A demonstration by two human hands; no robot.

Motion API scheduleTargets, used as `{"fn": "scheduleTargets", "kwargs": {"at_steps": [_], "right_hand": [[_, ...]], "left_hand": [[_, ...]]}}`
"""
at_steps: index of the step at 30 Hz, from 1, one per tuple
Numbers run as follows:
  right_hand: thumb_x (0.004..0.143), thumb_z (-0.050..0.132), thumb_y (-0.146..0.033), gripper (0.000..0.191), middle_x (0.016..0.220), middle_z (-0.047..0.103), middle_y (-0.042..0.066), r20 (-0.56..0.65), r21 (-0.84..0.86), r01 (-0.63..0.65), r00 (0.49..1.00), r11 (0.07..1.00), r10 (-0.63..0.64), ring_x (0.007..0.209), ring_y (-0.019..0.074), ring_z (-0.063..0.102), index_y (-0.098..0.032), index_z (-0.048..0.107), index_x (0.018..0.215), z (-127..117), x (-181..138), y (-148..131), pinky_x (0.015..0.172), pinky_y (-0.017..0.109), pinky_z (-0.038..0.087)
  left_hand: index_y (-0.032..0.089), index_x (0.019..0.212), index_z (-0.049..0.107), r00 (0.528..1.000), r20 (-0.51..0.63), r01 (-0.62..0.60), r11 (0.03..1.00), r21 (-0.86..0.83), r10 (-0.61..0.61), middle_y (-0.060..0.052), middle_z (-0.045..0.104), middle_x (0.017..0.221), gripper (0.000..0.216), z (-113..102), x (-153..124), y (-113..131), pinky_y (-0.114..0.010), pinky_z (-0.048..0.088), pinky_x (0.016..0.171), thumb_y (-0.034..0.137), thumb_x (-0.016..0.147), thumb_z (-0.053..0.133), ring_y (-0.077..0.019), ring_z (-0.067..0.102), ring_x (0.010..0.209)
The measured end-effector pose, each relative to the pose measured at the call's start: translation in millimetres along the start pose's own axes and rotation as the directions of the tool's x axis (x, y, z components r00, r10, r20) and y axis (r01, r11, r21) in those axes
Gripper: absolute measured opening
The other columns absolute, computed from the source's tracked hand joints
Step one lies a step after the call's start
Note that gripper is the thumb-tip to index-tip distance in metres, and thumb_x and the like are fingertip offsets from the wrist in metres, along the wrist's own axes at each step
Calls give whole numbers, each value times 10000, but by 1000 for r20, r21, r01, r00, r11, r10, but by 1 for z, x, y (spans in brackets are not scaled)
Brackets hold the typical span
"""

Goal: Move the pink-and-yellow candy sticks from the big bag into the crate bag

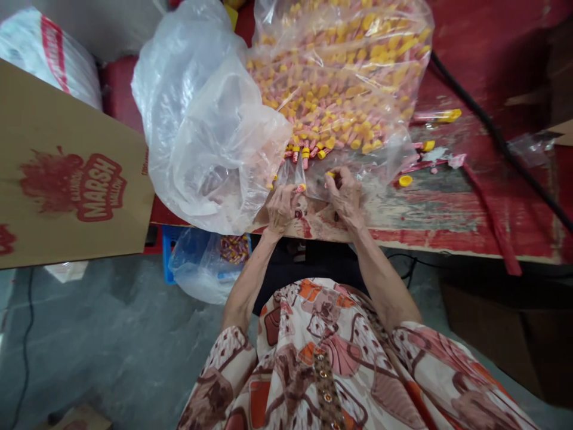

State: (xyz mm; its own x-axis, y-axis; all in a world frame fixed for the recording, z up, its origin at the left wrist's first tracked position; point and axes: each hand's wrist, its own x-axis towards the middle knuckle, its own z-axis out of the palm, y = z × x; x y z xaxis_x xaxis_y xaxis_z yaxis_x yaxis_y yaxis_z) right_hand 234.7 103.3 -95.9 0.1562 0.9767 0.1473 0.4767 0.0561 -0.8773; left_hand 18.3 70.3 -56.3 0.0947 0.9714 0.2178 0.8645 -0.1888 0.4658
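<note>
My left hand is closed at the table's front edge, its fingertips on a small pink tube with a yellow cap. To its right, my right hand pinches a yellow cap; whether a tube is attached below it is hidden by the fingers. Just beyond both hands, a large clear plastic bag lies with its mouth towards me, full of similar yellow-capped pink tubes. Several of these have spilled out at the mouth. A crumpled, translucent plastic bag bulges beside my left hand.
On the left stands a printed cardboard box. Below the table edge is a blue crate with a plastic bag and small wrapped pieces. Loose yellow caps, a red strip and a black cable lie to the right on the worn red table.
</note>
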Motion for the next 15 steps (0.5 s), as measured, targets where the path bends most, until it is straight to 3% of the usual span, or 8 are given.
{"fn": "scheduleTargets", "kwargs": {"at_steps": [6,12,15], "right_hand": [[1186,534,-562,289,1032,796,71,-4,18,2,1000,1000,-2,956,282,746,-306,660,1141,0,0,-1,983,478,630],[1179,549,-484,203,1057,788,61,22,3,7,1000,1000,-7,976,274,741,-319,659,1136,-1,1,0,989,472,629],[1191,563,-453,179,1056,786,53,40,-8,-4,999,1000,4,998,272,745,-330,685,1149,-1,0,2,1003,459,620]], "left_hand": [[228,1335,729,997,75,31,999,-10,-30,-157,832,1315,290,-9,4,-4,-431,668,1062,460,1252,576,-271,814,1228],[270,1244,756,995,-20,93,989,-115,-96,-85,830,1194,559,-40,6,-7,-455,673,970,715,1254,419,-234,785,1032],[275,1228,744,999,-14,49,998,-36,-50,-107,811,1262,351,-48,6,-6,-435,657,992,570,1244,554,-257,784,1115]]}}
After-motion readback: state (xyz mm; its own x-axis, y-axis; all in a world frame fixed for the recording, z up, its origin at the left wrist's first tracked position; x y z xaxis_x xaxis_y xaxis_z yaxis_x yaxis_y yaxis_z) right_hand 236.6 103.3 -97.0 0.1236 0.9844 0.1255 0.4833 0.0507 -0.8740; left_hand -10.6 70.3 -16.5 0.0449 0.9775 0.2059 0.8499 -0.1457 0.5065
